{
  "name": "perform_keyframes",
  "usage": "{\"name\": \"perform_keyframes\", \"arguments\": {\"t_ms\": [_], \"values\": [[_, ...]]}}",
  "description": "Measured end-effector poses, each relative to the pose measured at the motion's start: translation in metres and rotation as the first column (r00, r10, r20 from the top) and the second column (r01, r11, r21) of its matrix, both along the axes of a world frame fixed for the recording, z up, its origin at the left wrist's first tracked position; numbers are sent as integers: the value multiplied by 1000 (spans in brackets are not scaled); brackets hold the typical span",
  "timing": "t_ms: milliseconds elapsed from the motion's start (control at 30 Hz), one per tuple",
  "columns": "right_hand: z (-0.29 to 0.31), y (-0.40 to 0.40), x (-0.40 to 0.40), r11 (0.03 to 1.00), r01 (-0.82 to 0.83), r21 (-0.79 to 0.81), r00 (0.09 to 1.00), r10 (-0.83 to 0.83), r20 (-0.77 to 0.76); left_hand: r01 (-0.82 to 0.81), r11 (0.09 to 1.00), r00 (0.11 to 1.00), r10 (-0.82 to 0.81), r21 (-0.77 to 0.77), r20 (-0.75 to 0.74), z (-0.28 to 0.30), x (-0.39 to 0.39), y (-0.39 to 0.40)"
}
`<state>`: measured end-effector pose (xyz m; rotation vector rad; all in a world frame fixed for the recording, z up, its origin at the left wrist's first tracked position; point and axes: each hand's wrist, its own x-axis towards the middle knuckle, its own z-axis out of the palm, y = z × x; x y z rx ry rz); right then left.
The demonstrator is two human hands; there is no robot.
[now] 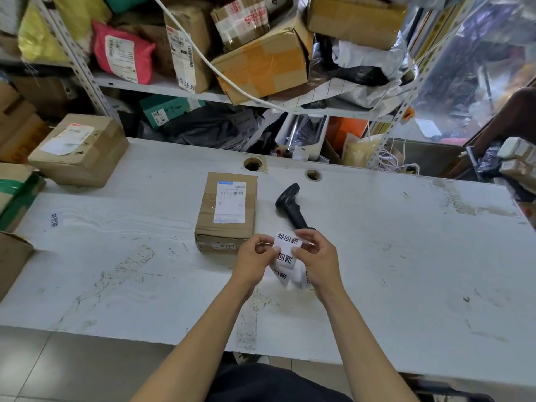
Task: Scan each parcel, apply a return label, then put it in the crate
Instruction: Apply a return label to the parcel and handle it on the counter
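A small brown cardboard parcel (pixel 226 210) with a white shipping label on top lies in the middle of the white table (pixel 406 256). A black handheld scanner (pixel 290 206) lies on the table just to its right. In front of the parcel, both hands pinch a strip of white return labels (pixel 285 256) printed with black characters. My left hand (pixel 253 256) holds the strip's left edge. My right hand (pixel 316 256) grips the top label between thumb and fingers. The strip's lower labels hang curled below my hands.
A larger brown box (pixel 78 149) sits on the table's far left corner, with more boxes (pixel 14 198) along the left edge. Behind the table, metal shelves (pixel 162 87) hold many parcels and bags. Two cable holes (pixel 253 163) pierce the tabletop. More parcels (pixel 519 163) are stacked at far right.
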<state>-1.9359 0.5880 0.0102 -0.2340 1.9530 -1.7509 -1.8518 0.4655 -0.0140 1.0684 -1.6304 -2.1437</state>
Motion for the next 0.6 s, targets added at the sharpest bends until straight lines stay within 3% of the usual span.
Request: {"name": "perform_keyframes", "arguments": {"t_ms": [167,200,267,367,467,600], "values": [[-7,0,3,998,33,47,993,-38,114,-1,999,999,-1,-46,-38,6,6,1],[-7,0,5,996,29,79,996,-35,79,-11,999,999,9,-49,-44,8,7,3],[-5,0,8,979,16,202,987,16,-158,-47,997,998,44,-60,-48,11,8,5],[0,-1,10,955,-15,295,851,167,-497,-86,988,996,82,-128,-35,18,6,8],[5,-6,11,933,-44,357,762,262,-592,-93,981,995,86,-170,-48,22,6,11],[5,-10,11,913,-37,406,733,301,-610,-140,984,990,135,-113,-46,25,8,12]]}}
